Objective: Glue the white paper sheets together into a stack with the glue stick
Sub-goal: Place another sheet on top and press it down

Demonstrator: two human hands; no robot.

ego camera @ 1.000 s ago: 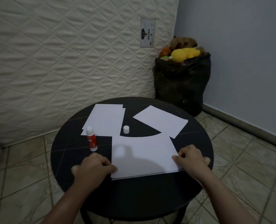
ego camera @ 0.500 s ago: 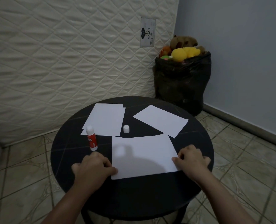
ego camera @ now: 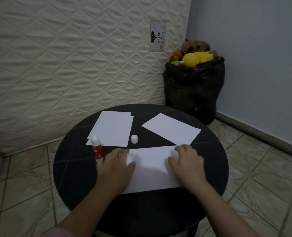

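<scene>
A white paper stack (ego camera: pixel 150 170) lies on the near half of the round black table (ego camera: pixel 73 161). My left hand (ego camera: pixel 116 166) presses flat on its left side and my right hand (ego camera: pixel 186 163) presses flat on its right side, fingers spread forward. The red-and-white glue stick (ego camera: pixel 97 148) stands upright and uncapped just left of my left hand. Its white cap (ego camera: pixel 134 139) stands behind the stack. More white sheets lie at the back left (ego camera: pixel 111 128) and back right (ego camera: pixel 171 129).
A quilted mattress (ego camera: pixel 70 62) leans against the wall behind the table. A black bag (ego camera: pixel 193 89) full of plush toys stands in the corner at the back right. Tiled floor surrounds the table.
Both hands have moved from the stack's near corners, fingers curled, forward onto its top, now lying flat with fingers extended. The glue stick, cap and other sheets have not moved.
</scene>
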